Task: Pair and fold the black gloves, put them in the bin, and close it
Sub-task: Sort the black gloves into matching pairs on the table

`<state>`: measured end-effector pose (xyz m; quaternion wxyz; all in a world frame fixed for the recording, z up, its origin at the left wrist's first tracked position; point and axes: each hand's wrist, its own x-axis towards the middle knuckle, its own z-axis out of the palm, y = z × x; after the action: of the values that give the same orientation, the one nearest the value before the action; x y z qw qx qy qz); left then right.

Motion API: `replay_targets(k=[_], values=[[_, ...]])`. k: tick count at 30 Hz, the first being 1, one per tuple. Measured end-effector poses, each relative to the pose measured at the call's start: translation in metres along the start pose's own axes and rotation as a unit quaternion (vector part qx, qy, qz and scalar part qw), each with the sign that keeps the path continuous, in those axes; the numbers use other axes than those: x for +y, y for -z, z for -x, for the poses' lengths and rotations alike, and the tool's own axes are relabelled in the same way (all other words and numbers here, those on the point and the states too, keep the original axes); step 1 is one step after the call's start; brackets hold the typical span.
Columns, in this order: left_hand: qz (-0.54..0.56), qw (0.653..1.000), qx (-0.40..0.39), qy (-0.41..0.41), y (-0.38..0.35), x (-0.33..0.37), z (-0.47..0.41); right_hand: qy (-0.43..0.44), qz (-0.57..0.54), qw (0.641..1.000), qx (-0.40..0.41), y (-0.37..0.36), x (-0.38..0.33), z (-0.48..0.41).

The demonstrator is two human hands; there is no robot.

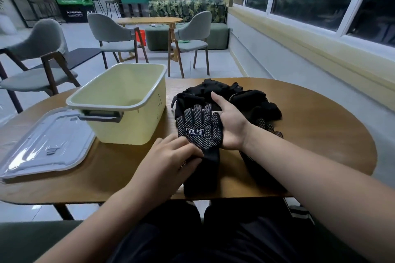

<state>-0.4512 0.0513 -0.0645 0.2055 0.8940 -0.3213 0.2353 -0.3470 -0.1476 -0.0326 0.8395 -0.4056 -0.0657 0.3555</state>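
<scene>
The top glove lies flat on the desk, dotted side up. Its long axis runs 12 to 6 o'clock, with fingers at 12 and cuff at 6. The left hand rests on its wrist from 8 o'clock, fingers lightly bent, pressing but clasping nothing. The right hand sits at the glove's 3 o'clock edge with its fingers hidden, so I cannot tell its grip. The open bin stands at 10 o'clock, nearer the left hand, which probably makes the fold run cuff toward fingers.
</scene>
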Motion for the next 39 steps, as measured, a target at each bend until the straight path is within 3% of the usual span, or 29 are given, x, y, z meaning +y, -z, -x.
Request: replay_targets(k=[8,12,16,20,23,26,31,35,39], values=[[0.101,0.992,-0.039,0.06,-0.012,-0.005,0.031,-0.015,0.086,0.992,0.088,0.01,0.015,-0.019],[0.143,0.986,-0.061,0.062,-0.011,-0.006,0.033,0.076,0.205,0.957,0.192,0.012,0.017,-0.029],[0.195,0.975,-0.05,0.099,-0.007,-0.008,0.029,0.193,0.413,0.861,0.226,0.013,0.003,-0.035],[0.173,0.976,0.017,0.132,-0.005,-0.021,0.023,0.238,0.593,0.726,0.254,0.02,-0.018,-0.04],[0.143,0.974,0.043,0.17,-0.005,-0.035,0.019,0.263,0.693,0.63,0.231,0.023,-0.026,-0.048],[0.17,0.959,0.04,0.225,-0.006,-0.042,0.02,0.255,0.764,0.56,0.193,0.03,-0.029,-0.062],[0.168,0.948,0.022,0.268,-0.007,-0.043,0.024,0.169,0.839,0.484,0.181,0.036,-0.018,-0.078],[0.148,0.946,0.018,0.286,-0.007,-0.044,0.023,0.171,0.837,0.477,0.207,0.044,-0.011,-0.081],[0.153,0.941,0.033,0.3,-0.007,-0.042,0.024,0.222,0.771,0.551,0.23,0.049,-0.018,-0.075]])
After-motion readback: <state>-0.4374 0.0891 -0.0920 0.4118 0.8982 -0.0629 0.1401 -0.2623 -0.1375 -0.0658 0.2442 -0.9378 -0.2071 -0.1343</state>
